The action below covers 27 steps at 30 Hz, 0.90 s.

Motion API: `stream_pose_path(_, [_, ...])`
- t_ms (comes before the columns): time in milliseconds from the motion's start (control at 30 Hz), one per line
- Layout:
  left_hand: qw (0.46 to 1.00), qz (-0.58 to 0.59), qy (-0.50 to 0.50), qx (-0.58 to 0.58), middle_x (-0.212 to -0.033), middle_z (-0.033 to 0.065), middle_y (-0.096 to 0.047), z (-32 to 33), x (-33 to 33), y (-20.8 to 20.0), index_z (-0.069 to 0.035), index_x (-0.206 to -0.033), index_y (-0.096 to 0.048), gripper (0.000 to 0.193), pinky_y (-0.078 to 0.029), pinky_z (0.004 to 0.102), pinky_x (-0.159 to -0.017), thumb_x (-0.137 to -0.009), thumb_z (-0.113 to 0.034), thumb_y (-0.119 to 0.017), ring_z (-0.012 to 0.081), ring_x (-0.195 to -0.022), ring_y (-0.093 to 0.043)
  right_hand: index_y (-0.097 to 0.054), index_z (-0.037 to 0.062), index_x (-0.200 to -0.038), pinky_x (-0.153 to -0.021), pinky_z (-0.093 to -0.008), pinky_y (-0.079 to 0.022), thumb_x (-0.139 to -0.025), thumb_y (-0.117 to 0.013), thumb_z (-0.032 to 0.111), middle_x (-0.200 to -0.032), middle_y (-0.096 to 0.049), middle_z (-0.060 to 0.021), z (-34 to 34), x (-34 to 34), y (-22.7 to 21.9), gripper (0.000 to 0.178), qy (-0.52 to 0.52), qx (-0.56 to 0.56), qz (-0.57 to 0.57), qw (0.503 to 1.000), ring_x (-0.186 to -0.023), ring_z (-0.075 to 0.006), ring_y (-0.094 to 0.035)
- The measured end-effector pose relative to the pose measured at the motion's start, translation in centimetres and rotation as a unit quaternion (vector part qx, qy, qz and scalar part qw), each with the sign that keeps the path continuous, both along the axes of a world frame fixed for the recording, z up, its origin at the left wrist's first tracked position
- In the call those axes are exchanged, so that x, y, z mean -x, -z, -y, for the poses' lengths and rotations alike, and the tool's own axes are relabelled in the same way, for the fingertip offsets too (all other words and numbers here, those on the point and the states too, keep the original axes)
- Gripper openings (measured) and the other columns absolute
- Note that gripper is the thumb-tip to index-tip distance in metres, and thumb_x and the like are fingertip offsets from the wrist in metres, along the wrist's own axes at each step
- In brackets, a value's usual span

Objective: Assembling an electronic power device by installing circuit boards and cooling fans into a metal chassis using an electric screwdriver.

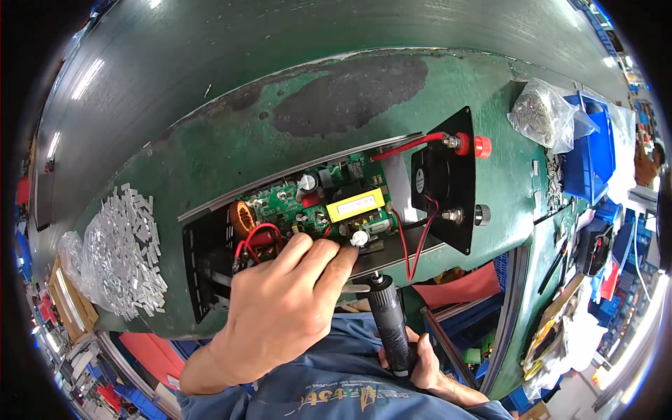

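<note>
An uncovered power inverter (350, 205) lies across the bench, its green circuit board (269, 201) set in a metal casing. A yellow-wrapped transformer, capacitors and a copper coil stand on the board. The black end plate (458, 189) on the right carries a fan, red and black terminals and red wires. My left hand (283, 297) grips the casing's near edge, fingers bent over the board side; its fingertips are partly hidden. My right hand (423, 364) is wrapped round a black electric screwdriver (389, 322), whose tip points up at the casing's near wall.
A heap of small metal strips (126, 252) lies at the left beside plastic film. At the right are a clear bag of small parts (542, 115), a blue bin (591, 150) and scattered metal pieces. Below the near bench edge is an open drawer-like space with red sheets (465, 285).
</note>
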State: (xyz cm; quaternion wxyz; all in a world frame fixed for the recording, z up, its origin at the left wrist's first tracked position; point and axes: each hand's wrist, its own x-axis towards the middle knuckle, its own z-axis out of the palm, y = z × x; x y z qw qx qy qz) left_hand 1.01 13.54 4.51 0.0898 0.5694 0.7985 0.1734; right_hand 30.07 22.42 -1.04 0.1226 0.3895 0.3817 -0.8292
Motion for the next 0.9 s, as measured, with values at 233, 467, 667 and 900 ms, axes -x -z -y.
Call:
stream_pose_path(233, [0.999,0.040,-0.007,0.009,-0.086,0.0017,-0.060,-0.8,0.0,-0.7,-0.006,-0.108,-0.073,0.036,-0.051,0.0324,-0.056,-0.072,-0.008,-0.076,0.0201,-0.082,-0.063,-0.045,-0.0077,-0.144,-0.063,-0.0276,-0.045,-0.099,-0.026,0.078,-0.077,-0.062,-0.0104,-0.4,0.1,0.9,0.099,-0.017,0.021,-0.018,0.999,-0.063,-0.0152,-0.058])
stream_pose_path(467, [0.995,0.063,-0.048,-0.059,-0.090,0.0041,-0.068,-0.8,-1.1,-2.3,-0.006,-0.105,-0.074,0.028,-0.053,0.0322,-0.058,-0.078,-0.007,-0.080,0.0218,-0.079,-0.065,-0.049,-0.0036,-0.138,-0.064,-0.0284,-0.047,-0.099,-0.020,0.078,-0.083,-0.065,-0.0093,-1.5,-2.3,2.0,0.095,-0.049,-0.091,-0.040,0.994,-0.069,-0.0151,-0.060])
stream_pose_path(667, [0.987,0.018,-0.059,-0.147,-0.090,0.0145,-0.073,-4.2,3.7,-6.5,-0.002,-0.099,-0.076,0.014,-0.056,0.0390,-0.069,-0.093,-0.014,-0.071,0.0306,-0.077,-0.069,-0.054,0.0021,-0.127,-0.064,-0.0297,-0.047,-0.089,-0.029,0.090,-0.084,-0.063,-0.0082,-3.6,-3.4,1.3,0.098,0.122,-0.217,-0.023,0.968,-0.071,-0.0154,-0.059])
stream_pose_path(900, [0.992,-0.091,0.070,0.048,-0.066,0.0217,-0.066,-8.9,8.5,-2.9,-0.001,-0.080,-0.077,0.035,-0.056,0.0472,-0.060,-0.097,-0.029,-0.063,0.0397,-0.064,-0.068,-0.047,0.0033,-0.143,-0.072,-0.0271,-0.046,-0.098,-0.068,0.029,-0.092,-0.059,-0.0014,-8.2,1.3,-4.0,0.056,0.076,-0.341,-0.004,0.937,-0.080,-0.0104,-0.054])
